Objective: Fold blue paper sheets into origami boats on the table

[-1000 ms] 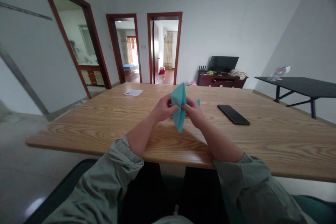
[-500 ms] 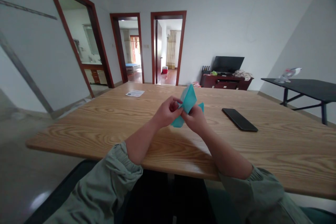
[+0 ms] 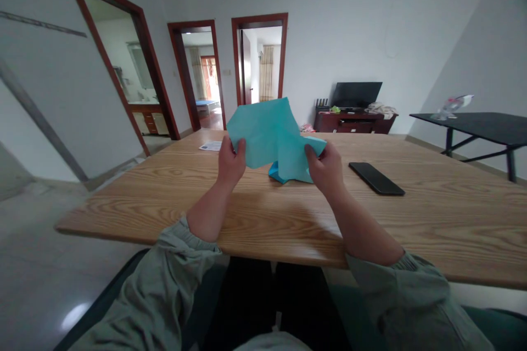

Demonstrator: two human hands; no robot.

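Note:
A sheet of turquoise paper (image 3: 263, 130), creased and partly folded, is stretched between my two hands above the table. My left hand (image 3: 231, 162) pinches its left edge, thumb on the near side. At the right, my right hand (image 3: 326, 167) grips a folded part of the paper, also with the thumb in front. A darker blue folded piece (image 3: 279, 172) shows below the sheet's middle; whether it belongs to the same sheet I cannot tell. The fingers behind the paper are hidden.
On the wooden table (image 3: 255, 225), a black phone-like slab (image 3: 376, 178) lies to the right of my hands. A white printed card (image 3: 211, 146) lies behind my left hand. Farther off stand a black table (image 3: 481, 125) and a television (image 3: 357, 95) on a cabinet.
My hands have moved apart, left hand to the left and right hand to the right. The paper, compactly folded before, is now opened out wide between them.

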